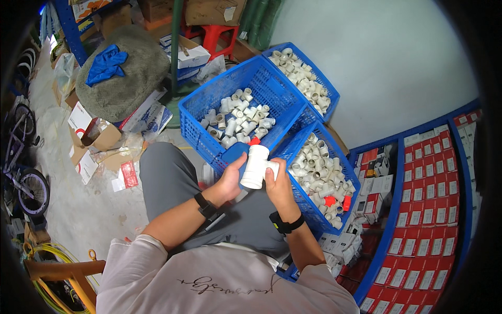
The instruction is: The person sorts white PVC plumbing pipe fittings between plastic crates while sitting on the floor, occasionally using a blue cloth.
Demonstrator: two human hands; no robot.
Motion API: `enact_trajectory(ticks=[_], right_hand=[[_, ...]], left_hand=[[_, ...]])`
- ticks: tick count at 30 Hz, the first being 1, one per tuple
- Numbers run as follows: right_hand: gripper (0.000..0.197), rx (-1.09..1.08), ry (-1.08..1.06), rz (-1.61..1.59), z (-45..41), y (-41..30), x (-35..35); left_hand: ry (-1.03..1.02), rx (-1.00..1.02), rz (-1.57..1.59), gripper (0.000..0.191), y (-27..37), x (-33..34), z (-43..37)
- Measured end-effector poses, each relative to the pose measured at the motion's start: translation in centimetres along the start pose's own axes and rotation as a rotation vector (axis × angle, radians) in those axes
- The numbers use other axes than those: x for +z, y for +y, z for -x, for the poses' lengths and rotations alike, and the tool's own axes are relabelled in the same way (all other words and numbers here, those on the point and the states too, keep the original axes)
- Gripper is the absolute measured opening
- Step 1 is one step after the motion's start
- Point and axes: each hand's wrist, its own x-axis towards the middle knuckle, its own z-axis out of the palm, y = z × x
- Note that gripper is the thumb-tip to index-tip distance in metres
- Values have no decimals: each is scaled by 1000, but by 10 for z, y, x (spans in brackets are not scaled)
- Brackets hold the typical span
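Observation:
Over my lap, a white plastic pipe tee [255, 167] is tilted between my two hands. My right hand [280, 188] grips its side branch, thumb on the near face. My left hand [227, 182] is closed at the tee's left side, its thumb along the edge and its fingers mostly hidden. Beside that thumb is a flat blue piece [236, 152], partly covered; what it is I cannot tell. A small red piece [255, 141] shows just past the tee's upper end. Just beyond stands a blue plastic crate [196, 121] holding many small white pipe fittings [237, 115].
More fittings fill a second crate [321, 227] at right and a third [333, 92] against the wall. Shelving [392, 219] with red-and-white boxes [425, 204] lines the right. Leftward are a green post [175, 51], a grey cushion [129, 70] with blue gloves [106, 64], torn cartons [106, 135] and a bicycle [29, 188].

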Motion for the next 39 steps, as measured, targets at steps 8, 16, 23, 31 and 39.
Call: enact_trajectory(ticks=[8, 16, 23, 31, 39], right_hand=[[33, -13, 9, -19, 0, 1, 0], [34, 38, -15, -12, 0, 3, -1], [33, 29, -9, -16, 0, 3, 0], [34, 32, -5, 10, 0, 2, 0], [33, 20, -15, 8, 1, 4, 0]], left_hand=[[-19, 6, -10, 49, 2, 3, 3], [-5, -19, -13, 50, 0, 5, 2], [-14, -4, -47, 52, -1, 2, 1], [-22, -6, -4, 50, -1, 1, 1], [-3, -25, -15, 51, -2, -2, 0]])
